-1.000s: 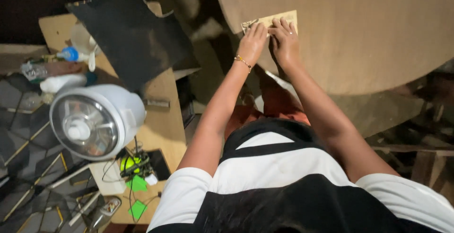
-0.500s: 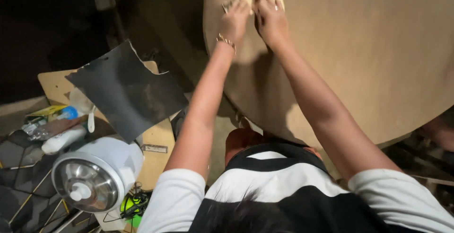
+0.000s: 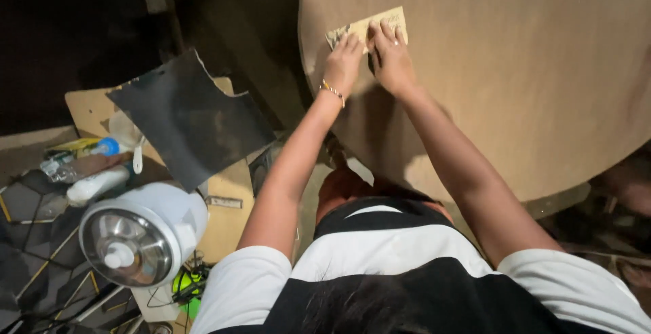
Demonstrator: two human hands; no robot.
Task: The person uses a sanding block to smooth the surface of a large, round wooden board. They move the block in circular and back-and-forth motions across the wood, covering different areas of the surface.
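1. The person's left hand (image 3: 344, 61) lies flat, fingers together and pointing toward 12 o'clock, its fingertips pressing on the near left end of a tan sheet of sandpaper (image 3: 380, 22).
2. The right hand (image 3: 388, 59) lies just beside the left, also flat, its fingers slightly spread over the middle of the same sheet; neither hand pinches anything.
3. The sandpaper lies flat on the large round wooden worktop (image 3: 515, 83), close to that board's left edge, at about 12 o'clock in the view.
4. A thin beaded bracelet (image 3: 331, 90) circles the left wrist.
5. At about 9 o'clock from the hands, well apart from them, a torn dark sheet (image 3: 193, 120) rests on a lower plywood board (image 3: 227, 205) and overhangs its edge.
6. At about 8 o'clock a small white fan (image 3: 139, 232) stands with its grille facing up.
7. Beyond the fan, at the left edge, a white bottle (image 3: 95, 186) and a blue-capped bottle (image 3: 103, 147) lie among clutter.
8. Below the fan sits a green gadget (image 3: 186, 285) with wires; what it is cannot be told.
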